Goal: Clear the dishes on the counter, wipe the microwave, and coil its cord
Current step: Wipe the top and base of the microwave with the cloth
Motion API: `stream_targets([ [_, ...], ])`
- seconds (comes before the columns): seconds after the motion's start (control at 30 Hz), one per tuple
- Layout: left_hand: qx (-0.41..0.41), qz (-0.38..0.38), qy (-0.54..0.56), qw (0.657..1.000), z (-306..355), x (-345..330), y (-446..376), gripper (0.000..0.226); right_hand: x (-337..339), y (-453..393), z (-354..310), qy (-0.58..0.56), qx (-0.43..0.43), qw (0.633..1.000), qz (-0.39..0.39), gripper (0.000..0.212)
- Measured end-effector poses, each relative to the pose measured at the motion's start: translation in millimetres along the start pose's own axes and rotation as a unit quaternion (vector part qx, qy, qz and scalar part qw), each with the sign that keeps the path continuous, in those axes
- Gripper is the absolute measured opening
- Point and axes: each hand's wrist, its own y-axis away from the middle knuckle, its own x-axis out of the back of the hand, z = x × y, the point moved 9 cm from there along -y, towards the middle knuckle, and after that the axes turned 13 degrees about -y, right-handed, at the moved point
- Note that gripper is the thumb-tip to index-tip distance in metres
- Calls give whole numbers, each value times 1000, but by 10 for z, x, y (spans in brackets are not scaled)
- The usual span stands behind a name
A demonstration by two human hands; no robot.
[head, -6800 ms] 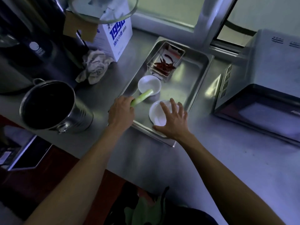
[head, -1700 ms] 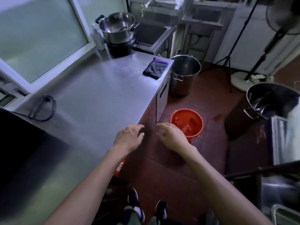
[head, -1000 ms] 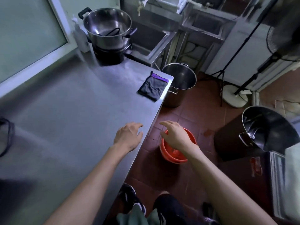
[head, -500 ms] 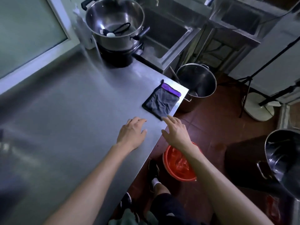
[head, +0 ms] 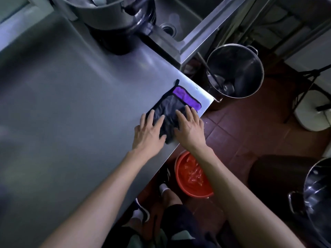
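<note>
Head view: I have both hands on the cloth (head: 172, 106), which lies flat at the worktop's (head: 71, 108) right edge, close to its far right corner. My left hand (head: 148, 133) rests on the cloth's near left part, fingers straight and slightly spread. My right hand (head: 189, 127) lies flat on its near right part, fingers straight and close together, right at the worktop's edge. Neither hand pinches anything yet.

I judge this to be the start of the wiping step: fetching the cloth for the microwave, which is out of view here. The next move calls for curling the fingers to gather the cloth and lift it off the steel without sliding it over the edge, where a red bucket (head: 193, 176) sits below on the floor.

The cloth's long axis runs from me toward the far right corner; its purple band (head: 186, 96) and small loop (head: 177, 81) point away from me.
</note>
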Motion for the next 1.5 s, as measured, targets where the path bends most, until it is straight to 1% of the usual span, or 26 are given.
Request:
stream_targets([
  [0.1,19,0,-20,1000,65,-67,-90,87,35,-188,82,16,9,1000,1,78],
  [0.17,28,1,-36,999,123,-87,-143,92,-8,-293,168,26,4,999,-26,88],
  [0.23,25,-7,-54,998,181,-122,-179,93,-63,-349,236,39,4,998,-51,93],
  [0.3,24,-11,-60,998,202,-149,-202,90,-69,-371,258,47,15,998,-46,93],
  [0.47,31,0,-49,998,194,-111,-272,79,1,-371,178,60,55,997,-3,82],
  [0.63,13,38,-34,999,54,8,-281,62,11,-360,72,59,75,995,3,66],
  [0.8,21,44,7,999,-130,53,-144,53,-86,-282,-101,6,95,995,-6,46],
  [0.97,46,51,56,996,-357,99,127,49,-257,-133,-268,-73,98,992,-21,37],
  [1.1,80,79,76,991,-656,188,460,45,-434,34,-570,-124,133,983,-39,36],
  [1.23,133,120,84,980,-1087,292,955,45,-597,265,-1090,-155,188,969,-42,35],
  [1.37,186,174,85,963,-1549,393,1644,47,-794,628,-1734,-167,260,950,-50,34],
  [1.5,231,230,82,942,-1959,451,2512,49,-1077,1197,-2357,-164,322,929,-81,33],
])
